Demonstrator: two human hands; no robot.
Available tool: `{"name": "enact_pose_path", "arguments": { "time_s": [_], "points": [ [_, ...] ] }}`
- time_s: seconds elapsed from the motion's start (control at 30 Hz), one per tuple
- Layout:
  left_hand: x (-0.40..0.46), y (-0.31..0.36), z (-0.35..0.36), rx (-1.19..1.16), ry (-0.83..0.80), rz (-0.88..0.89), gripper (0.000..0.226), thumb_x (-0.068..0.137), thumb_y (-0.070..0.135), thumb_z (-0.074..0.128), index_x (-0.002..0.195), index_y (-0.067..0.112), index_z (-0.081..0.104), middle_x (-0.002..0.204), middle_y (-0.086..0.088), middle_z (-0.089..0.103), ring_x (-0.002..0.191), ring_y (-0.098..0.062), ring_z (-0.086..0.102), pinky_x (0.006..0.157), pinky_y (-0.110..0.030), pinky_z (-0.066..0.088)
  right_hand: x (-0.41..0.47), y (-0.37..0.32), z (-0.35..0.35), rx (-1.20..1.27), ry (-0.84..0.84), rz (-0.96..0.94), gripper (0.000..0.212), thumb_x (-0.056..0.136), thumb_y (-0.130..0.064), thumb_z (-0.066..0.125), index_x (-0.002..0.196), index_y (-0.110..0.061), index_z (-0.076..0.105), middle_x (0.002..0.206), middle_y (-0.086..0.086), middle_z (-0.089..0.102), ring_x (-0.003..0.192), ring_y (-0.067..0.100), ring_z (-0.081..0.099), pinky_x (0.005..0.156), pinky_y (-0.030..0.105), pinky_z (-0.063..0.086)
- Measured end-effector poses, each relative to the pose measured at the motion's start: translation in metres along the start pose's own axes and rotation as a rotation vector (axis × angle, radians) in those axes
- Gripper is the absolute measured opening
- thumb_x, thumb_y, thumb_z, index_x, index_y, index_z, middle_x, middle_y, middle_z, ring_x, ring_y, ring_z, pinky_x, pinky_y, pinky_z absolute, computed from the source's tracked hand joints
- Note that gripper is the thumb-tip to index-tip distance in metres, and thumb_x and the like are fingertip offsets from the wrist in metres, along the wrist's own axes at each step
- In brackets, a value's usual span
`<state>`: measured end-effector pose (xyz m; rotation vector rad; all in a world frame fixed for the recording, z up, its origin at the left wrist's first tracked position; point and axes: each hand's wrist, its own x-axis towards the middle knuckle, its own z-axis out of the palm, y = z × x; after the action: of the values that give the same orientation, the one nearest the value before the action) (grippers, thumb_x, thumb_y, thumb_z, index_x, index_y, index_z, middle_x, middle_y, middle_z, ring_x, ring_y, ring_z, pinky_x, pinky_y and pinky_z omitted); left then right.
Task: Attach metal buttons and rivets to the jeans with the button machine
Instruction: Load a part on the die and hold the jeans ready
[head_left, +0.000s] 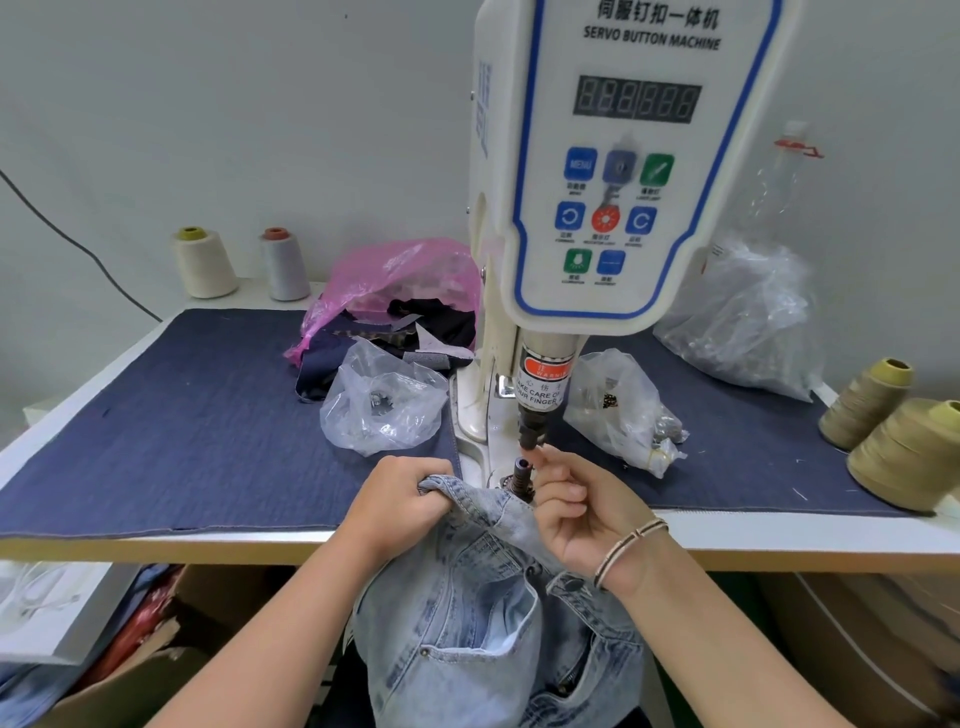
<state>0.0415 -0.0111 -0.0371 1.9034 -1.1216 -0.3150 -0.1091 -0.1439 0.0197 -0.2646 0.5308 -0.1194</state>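
Light blue washed jeans (488, 613) hang from the table's front edge into my lap, the waistband lifted up beside the machine's lower die (522, 475). My left hand (400, 506) grips a bunched fold of the waistband just left of the die. My right hand (576, 512) is right of the die, fingers curled, with fingertips reaching up to the die's top under the black punch (532, 431) of the white servo button machine (613, 171). Whether the fingertips pinch a button or rivet is hidden.
A dark denim mat (197, 415) covers the table. Clear bags of metal parts lie left (382, 402) and right (618, 405) of the machine, a pink bag (395, 280) behind. Thread cones stand at back left (205, 262) and right edge (904, 452). Boxes sit under the table.
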Motion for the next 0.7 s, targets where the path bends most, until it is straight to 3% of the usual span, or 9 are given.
{"name": "enact_pose_path", "arguments": {
  "time_s": [0.1, 0.17, 0.3, 0.37, 0.5, 0.57, 0.7],
  "points": [
    [0.000, 0.000, -0.001, -0.005, -0.001, -0.006, 0.014, 0.065, 0.018, 0.047, 0.051, 0.018, 0.042, 0.050, 0.007, 0.035, 0.055, -0.009, 0.027, 0.054, -0.030, 0.023, -0.007, 0.002, 0.004, 0.055, -0.051, 0.011, 0.024, 0.059, 0.004, 0.072, 0.082, 0.010, 0.066, 0.046, 0.002, 0.049, 0.028, 0.008, 0.042, 0.028, 0.014, 0.032],
    [0.000, 0.001, 0.000, -0.006, -0.001, -0.011, 0.015, 0.064, 0.017, 0.047, 0.051, 0.019, 0.041, 0.050, 0.007, 0.035, 0.055, -0.009, 0.027, 0.054, -0.030, 0.023, -0.010, 0.003, 0.007, 0.075, -0.072, -0.007, 0.034, 0.051, 0.008, 0.072, 0.085, 0.010, 0.064, 0.047, 0.003, 0.048, 0.028, 0.009, 0.042, 0.027, 0.014, 0.032],
    [0.000, 0.002, 0.000, -0.007, -0.004, -0.010, 0.016, 0.064, 0.017, 0.047, 0.050, 0.021, 0.041, 0.049, 0.007, 0.034, 0.055, -0.008, 0.027, 0.053, -0.029, 0.022, -0.013, 0.012, 0.010, 0.135, -0.054, -0.022, 0.018, 0.074, -0.002, 0.053, 0.088, 0.006, 0.061, 0.047, 0.003, 0.047, 0.028, 0.010, 0.040, 0.027, 0.016, 0.031],
    [0.001, 0.001, 0.000, -0.019, -0.002, -0.015, 0.013, 0.064, 0.017, 0.047, 0.052, 0.017, 0.042, 0.050, 0.005, 0.035, 0.055, -0.009, 0.028, 0.054, -0.031, 0.025, -0.015, 0.022, 0.008, 0.116, -0.086, -0.017, 0.024, 0.077, -0.004, 0.049, 0.091, 0.006, 0.066, 0.049, 0.003, 0.048, 0.029, 0.011, 0.041, 0.028, 0.016, 0.032],
    [0.004, -0.002, 0.000, -0.078, -0.014, -0.049, 0.018, 0.066, 0.023, 0.052, 0.062, 0.008, 0.060, 0.059, -0.015, 0.054, 0.061, -0.013, 0.043, 0.060, -0.044, 0.043, -0.003, 0.044, 0.026, -0.299, -0.083, -0.056, 0.026, 0.072, -0.008, 0.061, 0.092, 0.002, 0.074, 0.054, 0.005, 0.054, 0.036, 0.010, 0.046, 0.035, 0.016, 0.038],
    [0.003, -0.001, 0.000, -0.099, -0.010, -0.055, 0.025, 0.065, 0.035, 0.053, 0.064, 0.013, 0.062, 0.061, -0.009, 0.058, 0.063, -0.015, 0.049, 0.063, -0.041, 0.047, 0.018, 0.049, 0.045, -0.599, 0.013, -0.220, 0.015, 0.084, -0.002, 0.057, 0.092, -0.002, 0.070, 0.057, 0.004, 0.054, 0.041, 0.008, 0.047, 0.038, 0.015, 0.039],
    [0.005, -0.002, -0.001, -0.151, 0.065, -0.059, 0.022, 0.061, 0.017, 0.053, 0.077, 0.006, 0.064, 0.073, -0.011, 0.067, 0.072, -0.030, 0.059, 0.066, -0.044, 0.050, 0.075, 0.054, 0.087, -1.141, 0.067, -0.448, 0.022, 0.095, -0.006, 0.047, 0.093, -0.010, 0.069, 0.075, 0.003, 0.057, 0.056, 0.013, 0.052, 0.053, 0.023, 0.049]
  ]
}}
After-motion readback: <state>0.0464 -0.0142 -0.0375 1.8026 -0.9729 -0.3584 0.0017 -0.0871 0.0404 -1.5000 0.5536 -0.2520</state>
